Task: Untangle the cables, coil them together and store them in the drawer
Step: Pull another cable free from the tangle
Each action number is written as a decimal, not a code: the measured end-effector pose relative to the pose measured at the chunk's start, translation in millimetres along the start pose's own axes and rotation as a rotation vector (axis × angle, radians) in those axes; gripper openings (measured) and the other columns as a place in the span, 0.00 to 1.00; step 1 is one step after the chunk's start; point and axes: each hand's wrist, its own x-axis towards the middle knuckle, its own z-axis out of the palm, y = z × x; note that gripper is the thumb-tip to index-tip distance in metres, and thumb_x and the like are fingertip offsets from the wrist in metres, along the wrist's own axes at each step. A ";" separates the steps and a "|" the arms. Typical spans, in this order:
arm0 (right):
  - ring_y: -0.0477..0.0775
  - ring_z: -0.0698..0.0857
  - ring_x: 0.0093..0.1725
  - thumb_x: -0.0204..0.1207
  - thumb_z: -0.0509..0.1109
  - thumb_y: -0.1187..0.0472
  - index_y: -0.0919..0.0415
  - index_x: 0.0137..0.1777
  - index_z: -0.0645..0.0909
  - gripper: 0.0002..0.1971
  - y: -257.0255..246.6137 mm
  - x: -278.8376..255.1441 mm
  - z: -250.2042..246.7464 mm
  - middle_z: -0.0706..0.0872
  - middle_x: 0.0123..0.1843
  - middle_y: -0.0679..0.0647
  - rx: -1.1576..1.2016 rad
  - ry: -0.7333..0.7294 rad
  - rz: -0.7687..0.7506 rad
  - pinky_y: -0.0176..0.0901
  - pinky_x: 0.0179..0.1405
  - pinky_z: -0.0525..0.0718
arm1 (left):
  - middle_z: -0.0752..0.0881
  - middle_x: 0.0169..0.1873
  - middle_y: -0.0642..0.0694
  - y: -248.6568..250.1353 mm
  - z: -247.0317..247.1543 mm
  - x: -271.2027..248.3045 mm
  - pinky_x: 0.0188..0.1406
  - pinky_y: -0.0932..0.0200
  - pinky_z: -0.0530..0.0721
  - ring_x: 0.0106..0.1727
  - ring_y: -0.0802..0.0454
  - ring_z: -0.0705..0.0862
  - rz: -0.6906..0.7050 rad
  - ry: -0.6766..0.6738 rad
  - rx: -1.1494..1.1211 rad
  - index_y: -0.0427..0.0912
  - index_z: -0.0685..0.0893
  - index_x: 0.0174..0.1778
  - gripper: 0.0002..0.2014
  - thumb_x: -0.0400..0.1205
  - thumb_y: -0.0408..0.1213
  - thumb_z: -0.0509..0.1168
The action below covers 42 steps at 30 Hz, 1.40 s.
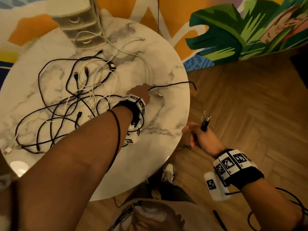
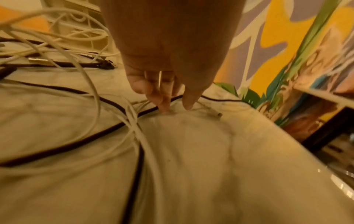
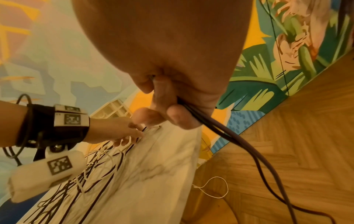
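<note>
A tangle of black and white cables sprawls over the left half of the round marble table. My left hand reaches across it. Its straight fingertips and thumb touch the tabletop on either side of a white cable end, beside a black cable that overhangs the right rim. My right hand hovers off the table's right edge and grips a bundle of black cable ends. Their cords trail down toward the floor.
A pale drawer unit stands at the back of the table. A painted wall rises behind it, and wooden floor lies to the right. A white cable loop lies on the floor. A shoe shows below the table's edge.
</note>
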 end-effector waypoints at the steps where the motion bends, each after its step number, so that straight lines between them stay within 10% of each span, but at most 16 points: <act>1: 0.41 0.71 0.16 0.88 0.49 0.54 0.66 0.48 0.82 0.23 2.8 -0.7 -1.5 0.75 0.22 0.59 0.013 0.008 0.016 0.27 0.18 0.68 | 0.80 0.61 0.37 0.9 0.5 1.5 0.54 0.47 0.78 0.58 0.36 0.81 0.023 0.005 0.066 0.43 0.70 0.68 0.17 0.85 0.43 0.54; 8: 0.41 0.77 0.22 0.87 0.46 0.47 0.55 0.41 0.85 0.27 17.1 11.1 -0.6 0.79 0.22 0.56 -0.120 -0.003 0.027 0.39 0.36 0.72 | 0.84 0.53 0.41 1.4 6.4 -12.9 0.41 0.50 0.74 0.52 0.38 0.83 0.185 0.169 0.316 0.43 0.76 0.63 0.15 0.87 0.43 0.49; 12: 0.41 0.73 0.15 0.88 0.50 0.53 0.69 0.54 0.84 0.24 -3.1 32.5 10.6 0.84 0.27 0.51 0.100 0.042 0.044 0.29 0.20 0.69 | 0.86 0.45 0.42 -5.6 -13.7 -44.5 0.33 0.52 0.72 0.46 0.37 0.85 0.286 0.315 0.311 0.40 0.81 0.53 0.12 0.86 0.42 0.55; 18: 0.44 0.61 0.15 0.87 0.52 0.49 0.61 0.61 0.80 0.20 -38.3 75.2 37.6 0.88 0.50 0.59 0.605 -0.003 0.153 0.31 0.15 0.56 | 0.78 0.16 0.49 -9.2 -20.1 -92.5 0.20 0.66 0.58 0.15 0.46 0.77 0.412 0.410 0.462 0.44 0.82 0.25 0.12 0.58 0.34 0.81; 21: 0.44 0.61 0.15 0.86 0.51 0.50 0.61 0.61 0.76 0.18 -42.8 91.3 36.7 0.88 0.54 0.60 0.900 -0.059 0.189 0.30 0.14 0.59 | 0.80 0.20 0.44 -13.4 -8.1 -100.3 0.16 0.61 0.70 0.18 0.41 0.79 0.484 0.373 0.311 0.41 0.79 0.28 0.11 0.65 0.30 0.76; 28: 0.40 0.60 0.13 0.86 0.48 0.51 0.64 0.61 0.79 0.22 -27.6 97.1 34.2 0.86 0.46 0.57 0.816 -0.078 0.272 0.27 0.10 0.57 | 0.78 0.61 0.44 -1.7 10.5 -63.1 0.46 0.47 0.78 0.58 0.39 0.81 0.217 0.139 0.090 0.44 0.72 0.66 0.16 0.83 0.45 0.58; 37: 0.42 0.60 0.14 0.87 0.50 0.50 0.62 0.51 0.84 0.23 -4.5 74.7 17.9 0.88 0.40 0.57 0.583 0.042 0.282 0.28 0.12 0.55 | 0.82 0.59 0.39 11.4 29.3 -36.3 0.51 0.48 0.77 0.60 0.38 0.81 0.065 0.095 0.128 0.43 0.71 0.68 0.15 0.86 0.40 0.54; 42: 0.41 0.61 0.13 0.86 0.52 0.48 0.63 0.39 0.81 0.24 -23.1 76.9 10.8 0.76 0.30 0.55 0.603 0.162 0.232 0.27 0.12 0.53 | 0.85 0.41 0.41 1.7 -5.0 -63.0 0.33 0.51 0.73 0.42 0.35 0.83 0.061 0.357 -0.098 0.43 0.71 0.54 0.10 0.84 0.46 0.55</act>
